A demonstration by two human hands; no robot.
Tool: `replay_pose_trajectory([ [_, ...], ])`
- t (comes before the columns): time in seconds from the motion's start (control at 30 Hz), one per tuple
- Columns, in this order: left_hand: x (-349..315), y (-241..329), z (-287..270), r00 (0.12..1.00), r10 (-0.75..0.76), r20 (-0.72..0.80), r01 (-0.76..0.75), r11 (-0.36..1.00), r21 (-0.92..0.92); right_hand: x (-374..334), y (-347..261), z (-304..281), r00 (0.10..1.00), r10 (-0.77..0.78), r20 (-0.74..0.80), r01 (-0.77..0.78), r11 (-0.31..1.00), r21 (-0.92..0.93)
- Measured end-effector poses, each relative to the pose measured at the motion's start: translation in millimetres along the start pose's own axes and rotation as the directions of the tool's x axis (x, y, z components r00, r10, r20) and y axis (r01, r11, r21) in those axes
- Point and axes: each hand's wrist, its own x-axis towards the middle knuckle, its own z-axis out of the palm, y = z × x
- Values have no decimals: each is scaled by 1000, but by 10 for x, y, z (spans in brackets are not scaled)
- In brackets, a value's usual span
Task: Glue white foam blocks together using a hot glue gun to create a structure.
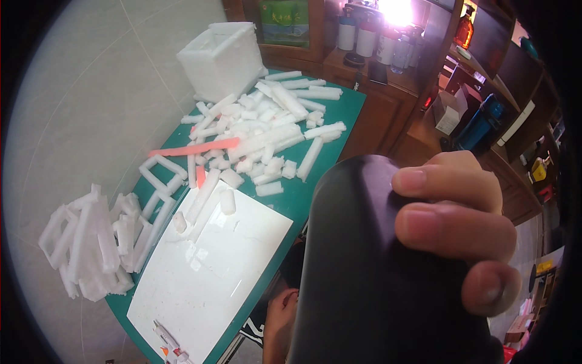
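A large smooth black object (357, 255) with a rounded top looms very close and blocks the lower right of the view; its kind does not show. My right hand (454, 221) is closed on it, fingertips pressed against its near face. Low in the middle, beside the black object's left edge, my left hand (282, 308) is partly visible near the table's side, its fingers mostly hidden. To its left lies a white glossy board (224, 273) on the green table (345, 112). A few white foam pieces (227, 202) rest on the board.
White foam sticks and chunks (267, 127) are heaped on the table, with a pink strip (194, 148) among them. A white foam box (227, 64) stands at the far end. Foam frames (91, 242) overhang the left side. Wooden cabinets (379, 115) with bottles stand behind.
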Motion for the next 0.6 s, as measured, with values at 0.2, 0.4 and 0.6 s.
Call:
replay_pose_trajectory([
  [0.2,-118,-148,-146,998,-37,-52,41,996,80,-81,292,105,990,-108,93,102,992,68],
  [0.4,-22,-11,-111,997,81,-15,-80,994,79,-235,463,-99,975,-23,223,-26,977,213],
  [0.6,-50,-104,-89,993,92,-73,-86,993,83,-749,857,-278,870,373,322,-443,878,181],
])
